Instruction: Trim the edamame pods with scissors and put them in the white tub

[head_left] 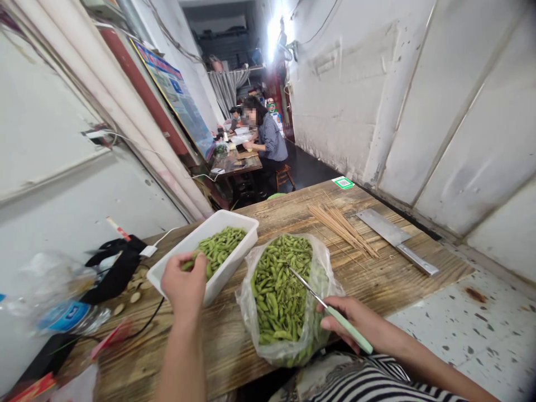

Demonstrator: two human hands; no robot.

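Observation:
My left hand (pixel 185 282) is over the near end of a white plastic tub (pixel 167 258), with its fingers closed around a few green edamame pods. More edamame pods (pixel 221 245) lie in the tub. To its right stands an open clear plastic bag (pixel 251 312) full of edamame pods (pixel 278 290). My right hand (pixel 345 321) is at the bag's right side, closed on scissors (pixel 349 329) with a pale green handle. They appear edge-on, their metal tips pointing over the pods in the bag. The palm side of my left hand is partly hidden.
Beyond the bag lie a bundle of wooden skewers (pixel 343 229) and a cleaver (pixel 393 237) on the wooden table (pixel 288 209). A plastic bottle (pixel 71 318) and cables crowd the left. Farther back, a person in a striped shirt (pixel 272 137) sits at another table, with someone behind.

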